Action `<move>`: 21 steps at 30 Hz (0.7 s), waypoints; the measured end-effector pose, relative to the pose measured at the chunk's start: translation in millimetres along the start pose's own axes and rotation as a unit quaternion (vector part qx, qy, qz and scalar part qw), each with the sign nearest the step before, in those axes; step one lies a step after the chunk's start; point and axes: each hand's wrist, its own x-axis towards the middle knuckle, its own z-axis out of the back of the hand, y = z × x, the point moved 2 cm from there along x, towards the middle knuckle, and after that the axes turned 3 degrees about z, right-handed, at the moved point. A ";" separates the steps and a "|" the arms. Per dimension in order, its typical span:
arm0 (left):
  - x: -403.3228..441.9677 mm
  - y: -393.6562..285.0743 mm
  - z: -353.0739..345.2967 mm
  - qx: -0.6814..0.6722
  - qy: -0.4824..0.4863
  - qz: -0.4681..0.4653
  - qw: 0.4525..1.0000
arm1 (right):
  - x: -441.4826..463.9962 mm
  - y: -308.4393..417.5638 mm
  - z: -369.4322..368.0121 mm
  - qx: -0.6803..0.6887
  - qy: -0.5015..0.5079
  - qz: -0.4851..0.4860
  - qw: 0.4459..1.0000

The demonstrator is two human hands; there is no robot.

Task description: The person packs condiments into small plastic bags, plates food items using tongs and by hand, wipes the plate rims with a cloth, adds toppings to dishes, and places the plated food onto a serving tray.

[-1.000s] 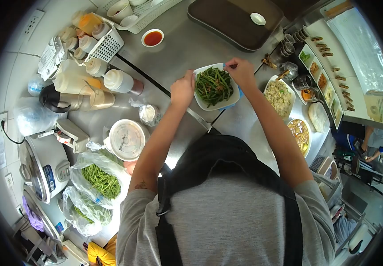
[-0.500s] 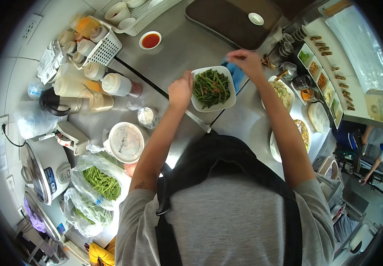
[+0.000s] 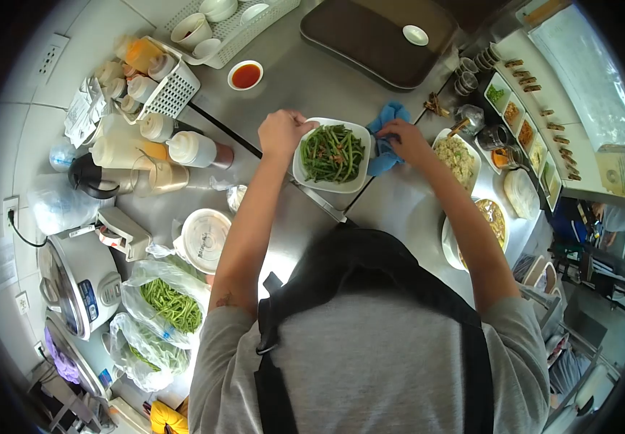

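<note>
A white square dish (image 3: 297, 168) of cooked green beans (image 3: 332, 153) rests on the steel counter in front of me. My left hand (image 3: 280, 133) is closed at the dish's upper left corner, fingertips pinching its rim. On the other side, my right hand (image 3: 406, 142) has its fingers closed on a blue cloth (image 3: 387, 160) lying bunched against the dish's right edge. To the right of that hand stands a white dish of fried rice (image 3: 455, 160), and nearer my forearm another white dish with yellowish food (image 3: 492, 217).
A brown tray (image 3: 370, 43) with a small white dish lies at the back. Sauce bowl (image 3: 245, 75), squeeze bottles (image 3: 191, 144) and a lidded tub (image 3: 204, 240) stand left. Bagged raw green beans (image 3: 171, 304) lie near my left elbow. Garnish containers (image 3: 513, 112) line the right side.
The dish of beans has shifted slightly left and down, with my left hand still on its rim. My right hand has lowered onto the blue cloth, which now lies more spread out.
</note>
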 end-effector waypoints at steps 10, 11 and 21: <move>33.4 -27.9 -15.5 -0.069 0.071 -0.128 0.987 | 64.4 -7.8 -1.3 -0.042 -0.085 -0.018 0.995; 35.2 -37.1 -15.3 -0.063 0.080 -0.133 0.986 | 80.9 -4.1 -7.8 0.054 -0.074 -0.026 0.995; 26.9 -37.5 -28.4 0.091 -0.019 -0.138 0.986 | 69.7 9.3 -15.5 0.448 0.059 -0.146 0.880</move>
